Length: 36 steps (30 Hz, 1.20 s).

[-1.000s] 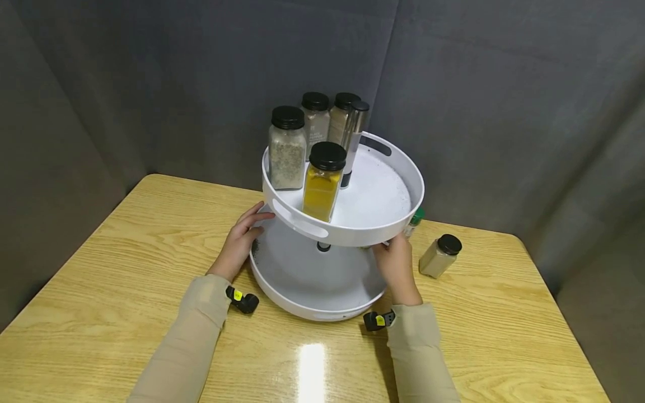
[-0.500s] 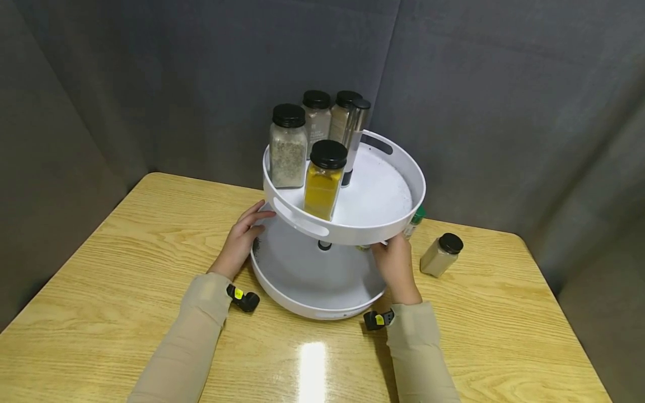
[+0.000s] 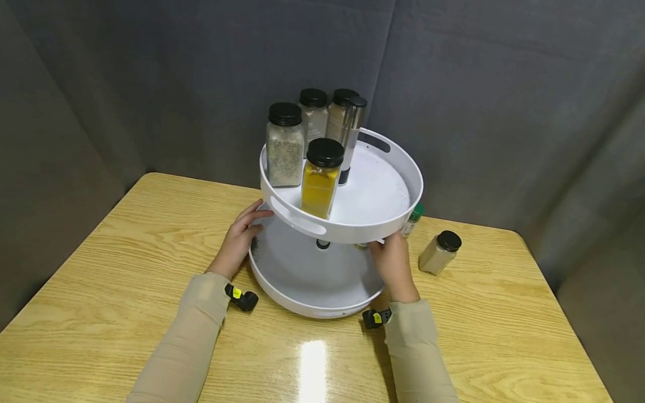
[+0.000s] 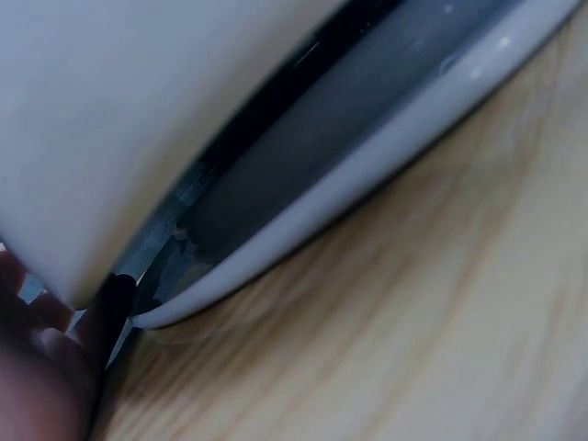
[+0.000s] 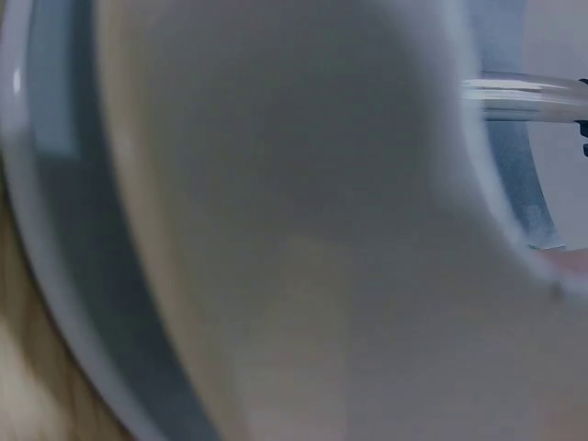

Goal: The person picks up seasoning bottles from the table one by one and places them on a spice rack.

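Observation:
A white two-tier turntable tray (image 3: 365, 232) stands on the wooden table. My left hand (image 3: 234, 246) holds the left rim of its grey-floored lower tier (image 3: 312, 280), fingers reaching over the edge. On the opposite side my right hand (image 3: 393, 263) grips the lower tier's rim, its fingertips hidden under the upper tier. The right wrist view shows a bit of a finger (image 5: 565, 262) at a cut-out in the white wall (image 5: 303, 230). Upright on the upper tier are a yellow spice jar (image 3: 319, 187), a jar of pale flecked seasoning (image 3: 285, 157), two more black-lidded jars and a slim metal-topped grinder (image 3: 353, 126).
A black-lidded jar of beige powder (image 3: 437, 257) stands on the wooden table (image 3: 126, 291) to the right. Behind the tray, a green-capped bottle (image 3: 414, 215) is partly hidden. A dark grey curtain (image 3: 201, 84) hangs along the back of the table.
Both hands keep their places on the lower tier, and the jars stand as before. The whole scene shifts only slightly in the head view.

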{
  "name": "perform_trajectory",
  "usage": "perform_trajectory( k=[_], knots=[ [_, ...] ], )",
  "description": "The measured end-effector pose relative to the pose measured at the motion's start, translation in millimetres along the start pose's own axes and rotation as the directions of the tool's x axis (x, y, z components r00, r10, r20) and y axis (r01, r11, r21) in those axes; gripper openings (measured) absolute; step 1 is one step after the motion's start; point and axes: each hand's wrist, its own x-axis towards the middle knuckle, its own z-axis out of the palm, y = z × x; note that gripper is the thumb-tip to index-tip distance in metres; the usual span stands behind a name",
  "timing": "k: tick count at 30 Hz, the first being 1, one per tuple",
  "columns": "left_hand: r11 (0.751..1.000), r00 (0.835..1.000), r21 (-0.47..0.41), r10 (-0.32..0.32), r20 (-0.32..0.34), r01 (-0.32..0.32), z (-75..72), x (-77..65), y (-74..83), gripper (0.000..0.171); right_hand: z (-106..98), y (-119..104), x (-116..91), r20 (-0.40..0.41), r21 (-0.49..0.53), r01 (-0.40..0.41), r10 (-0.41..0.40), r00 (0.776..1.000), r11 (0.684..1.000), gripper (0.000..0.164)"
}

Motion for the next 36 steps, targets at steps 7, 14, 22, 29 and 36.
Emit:
perform_trajectory(
  k=[7,14,22,29,36],
  knots=[
    [1.0,1.0,-0.002,-0.005,-0.006,0.004,-0.4,-0.4,1.5,0.035,1.1,0.1,1.1,-0.009,-0.017,0.023,-0.024,1.0,1.0,0.028],
    [1.0,1.0,-0.006,-0.014,-0.007,0.014,0.4,-1.3,3.5,0.035,0.1,-1.9,-0.2,-0.004,-0.014,0.021,-0.021,1.0,1.0,0.031],
    [1.0,1.0,0.002,-0.018,-0.008,0.018,1.1,-2.0,3.6,0.035,-4.3,-2.7,-1.7,0.006,0.014,0.012,-0.012,1.0,1.0,0.033],
    [1.0,1.0,0.02,-0.013,-0.004,0.013,1.5,-1.2,2.7,0.035,-11.9,-1.7,0.0,-0.017,0.024,-0.005,0.005,1.0,1.0,0.036],
    [1.0,1.0,0.019,-0.018,-0.003,0.018,0.5,-1.1,2.0,0.035,-25.9,-3.2,5.7,-0.104,0.031,-0.025,0.028,0.994,0.999,0.042]
  ],
)
